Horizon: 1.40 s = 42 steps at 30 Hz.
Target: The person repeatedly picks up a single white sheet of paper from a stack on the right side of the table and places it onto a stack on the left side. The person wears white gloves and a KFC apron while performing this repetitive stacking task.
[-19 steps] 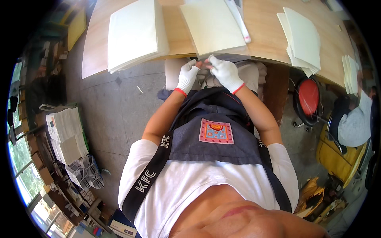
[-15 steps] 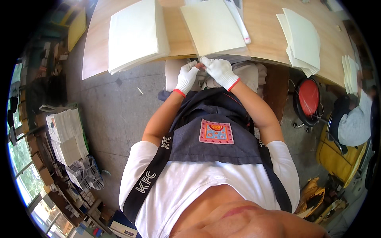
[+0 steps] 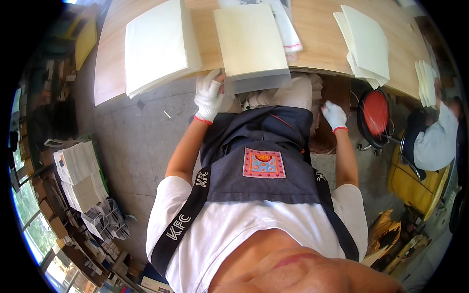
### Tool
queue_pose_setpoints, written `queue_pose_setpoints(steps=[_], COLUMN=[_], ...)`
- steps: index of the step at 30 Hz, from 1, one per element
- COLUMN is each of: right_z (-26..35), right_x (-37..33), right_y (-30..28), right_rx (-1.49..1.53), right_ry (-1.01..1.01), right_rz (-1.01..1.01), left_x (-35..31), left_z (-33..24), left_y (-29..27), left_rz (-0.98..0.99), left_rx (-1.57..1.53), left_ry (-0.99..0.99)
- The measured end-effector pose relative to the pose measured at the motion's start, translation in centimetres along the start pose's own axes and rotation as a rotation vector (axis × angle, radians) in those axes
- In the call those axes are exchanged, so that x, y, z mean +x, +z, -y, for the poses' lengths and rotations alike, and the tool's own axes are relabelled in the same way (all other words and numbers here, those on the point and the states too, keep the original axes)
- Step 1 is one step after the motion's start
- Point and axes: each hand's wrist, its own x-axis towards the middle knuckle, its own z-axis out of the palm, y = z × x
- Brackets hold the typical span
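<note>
A stack of cream sheets (image 3: 248,41) lies at the table's front edge. Clear plastic film (image 3: 258,82) hangs out beyond its near side. My left hand (image 3: 209,97), in a white glove with a red cuff, is beside the film's left corner. Its fingers point upward, slightly apart, with bare fingertips showing close to the film; whether they touch it is unclear. Lower and to the right, away from the sheets, my right hand (image 3: 335,116) wears a matching glove. Its fingers are curled in, and nothing shows in them.
A thick white paper stack (image 3: 156,49) stands on the table (image 3: 110,63) at left, fanned cream sheets (image 3: 366,44) at right. Behind the middle sheets lies a white plastic wrapper (image 3: 288,36). A red-seated chair (image 3: 375,117) and another person's sleeve (image 3: 437,141) are at far right.
My hands have parted from the front edge of the film. The left moved left to the film's corner; the right swung right and down, away from the table.
</note>
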Motion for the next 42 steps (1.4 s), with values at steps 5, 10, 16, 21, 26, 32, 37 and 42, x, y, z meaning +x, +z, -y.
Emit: queue_pose_setpoints(steps=[5,10,16,21,26,32,37,42], right_z=[12.8,17.0,20.3,17.6,19.6,31.1,38.3,39.7], right_x=[1.7,4.6,5.6,4.3,3.9,6.3,6.5,6.7], right_y=[-9.5,-8.5,-6.9,-8.8,-7.4,-12.1,-18.7,-16.5], right_rx=[0.159,0.405,0.704,0.975,1.474,1.536,0.784,0.593], right_ry=[-0.565,-0.566,-0.018,0.074,-0.015,-0.547,-0.596,-0.528], right_rz=[-0.71,-0.639,-0.64,-0.382,0.136,-0.08,-0.142,-0.567], left_x=[2.6,2.2,-0.1,1.7,4.1,7.2,7.1,5.3], left_z=[-0.6,0.6,0.1,-2.9,-5.3,-0.6,9.0,11.0], left_y=[0.1,0.7,4.3,0.7,-5.6,-16.0,-18.8,-17.1], left_rz=[-0.017,0.037,-0.268,-0.097,-0.019,-0.344,-0.181,-0.125], left_rx=[0.038,-0.124,-1.079,-1.438,-1.0,-0.521,-0.107,-0.415], left_ry=[0.29,0.047,-0.878,-1.16,-0.757,-0.599,-0.667,-0.77])
